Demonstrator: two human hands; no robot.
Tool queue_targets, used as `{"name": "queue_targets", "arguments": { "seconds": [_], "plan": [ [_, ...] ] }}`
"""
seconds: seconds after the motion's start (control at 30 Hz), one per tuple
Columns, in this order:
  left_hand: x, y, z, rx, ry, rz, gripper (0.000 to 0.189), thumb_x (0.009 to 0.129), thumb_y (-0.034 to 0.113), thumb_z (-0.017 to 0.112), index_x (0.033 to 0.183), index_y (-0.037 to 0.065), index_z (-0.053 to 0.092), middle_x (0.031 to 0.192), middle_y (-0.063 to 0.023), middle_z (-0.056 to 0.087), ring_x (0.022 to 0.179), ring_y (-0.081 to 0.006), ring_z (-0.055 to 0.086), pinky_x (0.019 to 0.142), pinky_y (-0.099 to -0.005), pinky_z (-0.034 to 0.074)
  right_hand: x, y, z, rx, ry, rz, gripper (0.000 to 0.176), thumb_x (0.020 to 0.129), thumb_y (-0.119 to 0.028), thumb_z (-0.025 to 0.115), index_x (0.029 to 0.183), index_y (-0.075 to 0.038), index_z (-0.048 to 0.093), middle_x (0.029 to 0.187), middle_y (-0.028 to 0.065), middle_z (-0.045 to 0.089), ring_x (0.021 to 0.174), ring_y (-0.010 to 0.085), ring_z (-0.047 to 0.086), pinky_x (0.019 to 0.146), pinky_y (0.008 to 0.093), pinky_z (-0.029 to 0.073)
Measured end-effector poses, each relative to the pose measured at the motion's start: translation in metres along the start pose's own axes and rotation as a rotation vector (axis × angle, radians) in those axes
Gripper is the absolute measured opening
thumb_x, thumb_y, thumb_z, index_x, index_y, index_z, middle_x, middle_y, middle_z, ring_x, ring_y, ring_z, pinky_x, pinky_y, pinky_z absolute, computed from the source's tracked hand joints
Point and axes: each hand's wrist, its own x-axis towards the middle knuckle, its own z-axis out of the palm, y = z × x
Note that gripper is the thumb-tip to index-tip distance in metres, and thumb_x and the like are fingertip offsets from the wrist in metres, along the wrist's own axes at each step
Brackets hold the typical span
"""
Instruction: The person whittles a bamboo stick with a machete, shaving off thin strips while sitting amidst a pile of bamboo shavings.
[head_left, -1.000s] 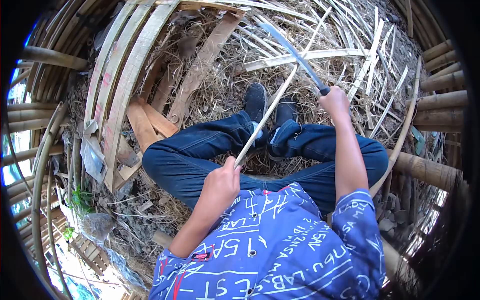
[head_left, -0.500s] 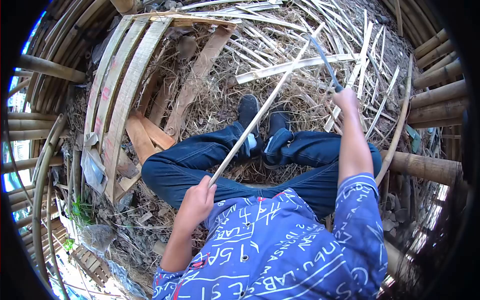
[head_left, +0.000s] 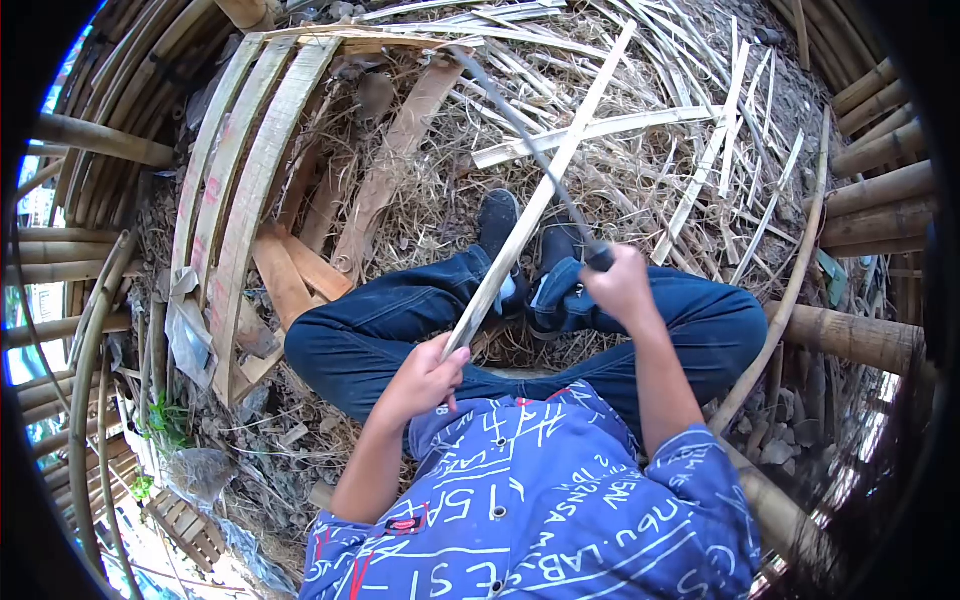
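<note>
I sit cross-legged on straw-covered ground in blue jeans (head_left: 380, 320) and dark shoes (head_left: 500, 222). My left hand (head_left: 425, 378) grips the near end of a long pale bamboo strip (head_left: 545, 190) that slants up and away over my knees. My right hand (head_left: 620, 285) holds the dark handle of a curved knife (head_left: 520, 130); its blade reaches up-left and crosses the strip about midway along it.
Wide curved bamboo slats (head_left: 240, 170) and short flat boards (head_left: 300, 265) lie at the left. Thin split strips (head_left: 720, 130) litter the straw ahead and to the right. Thick bamboo poles (head_left: 850, 335) run along the right edge, more round the left.
My right hand has pulled the knife back from far right toward my knee, and the blade now lies across the strip. My left hand shifted slightly up the strip's near end.
</note>
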Motion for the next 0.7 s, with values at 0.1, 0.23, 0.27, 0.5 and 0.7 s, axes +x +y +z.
{"name": "queue_targets", "arguments": {
  "seconds": [0.1, 0.23, 0.27, 0.5, 0.7],
  "plan": [
    [0.019, 0.002, 0.001, -0.173, -0.086, 0.019, 0.015, 0.1, 0.021, 0.049, 0.093, 0.009, 0.046, 0.059, 0.0064, 0.037, 0.046, -0.0056, 0.041, 0.047, -0.0283, 0.052, -0.02, -0.01, 0.033, 0.193, -0.116, -0.023, 0.015, 0.069, -0.012, 0.064, 0.073, 0.002, 0.062, 0.059, 0.0126, 0.059, 0.054, 0.016, 0.054, 0.056, 0.0347, 0.045],
    [0.034, 0.014, 0.002, -0.188, -0.15, 0.048, 0.013, 0.099, 0.019, 0.05, 0.096, 0.007, 0.047, 0.061, 0.0049, 0.039, 0.049, -0.0078, 0.045, 0.052, -0.0305, 0.053, -0.033, -0.015, 0.06, 0.312, -0.224, -0.033, 0.016, 0.069, -0.012, 0.064, 0.073, 0.004, 0.061, 0.058, 0.009, 0.058, 0.055, 0.0115, 0.05, 0.055, 0.033, 0.044],
    [0.037, 0.012, 0.0, -0.187, -0.146, 0.062, 0.013, 0.099, 0.019, 0.05, 0.096, 0.007, 0.047, 0.061, 0.0049, 0.039, 0.049, -0.0078, 0.045, 0.052, -0.0305, 0.053, -0.035, -0.016, 0.062, 0.326, -0.241, -0.039, 0.016, 0.069, -0.011, 0.064, 0.073, 0.004, 0.06, 0.058, 0.0081, 0.057, 0.055, 0.0108, 0.049, 0.054, 0.0326, 0.044],
    [0.057, -0.01, -0.021, -0.36, -0.396, 0.041, 0.023, 0.093, 0.018, 0.057, 0.111, 0.004, 0.051, 0.07, -0.0011, 0.052, 0.068, -0.0186, 0.062, 0.071, -0.0375, 0.055, -0.041, -0.015, 0.054, 0.583, -0.424, 0.268, 0.01, 0.074, -0.003, 0.065, 0.073, -0.004, 0.055, 0.055, 0.0023, 0.054, 0.043, 0.0113, 0.051, 0.042, 0.0261, 0.04],
    [0.084, -0.015, -0.01, -0.416, -0.333, -0.057, 0.025, 0.097, 0.029, 0.056, 0.083, 0.008, 0.052, 0.06, 0.0005, 0.052, 0.056, -0.0157, 0.062, 0.059, -0.035, 0.055, -0.039, -0.036, -0.014, 0.96, -0.512, 0.406, 0.011, 0.078, -0.004, 0.063, 0.075, -0.005, 0.052, 0.055, 0.0016, 0.047, 0.043, 0.0131, 0.047, 0.044, 0.0287, 0.04]
  ]
}}
